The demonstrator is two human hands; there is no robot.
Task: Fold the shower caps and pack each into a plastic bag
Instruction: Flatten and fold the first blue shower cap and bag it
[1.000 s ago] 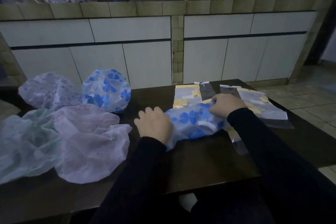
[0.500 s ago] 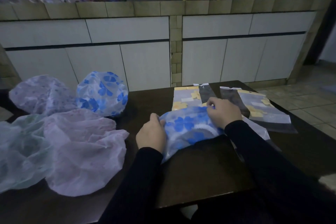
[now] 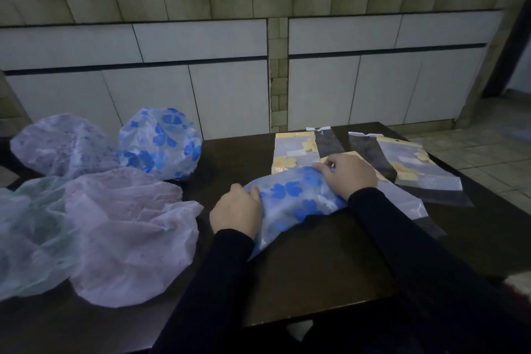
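Observation:
A folded shower cap with blue flowers [image 3: 293, 195] lies on the dark table [image 3: 330, 261] between my hands. My left hand [image 3: 237, 211] grips its left end, thumb on top of the cap. My right hand [image 3: 349, 174] pinches its upper right edge with curled fingers. A clear plastic bag [image 3: 402, 204] lies flat under my right forearm. Further plastic bags with yellow headers lie behind the cap [image 3: 294, 149] and at the right [image 3: 419, 169].
Loose caps sit at the left: a pink one [image 3: 126, 236], a pale green one [image 3: 26, 236], a puffed blue-flowered one [image 3: 161, 144] and a lilac one [image 3: 63, 144]. White cabinets [image 3: 230, 89] stand behind the table. Tiled floor [image 3: 488, 152] lies at the right.
My left hand shifted from lying on the cap's left part to gripping its left end. The cap looks more compact, and my right hand stays pinching its upper right edge.

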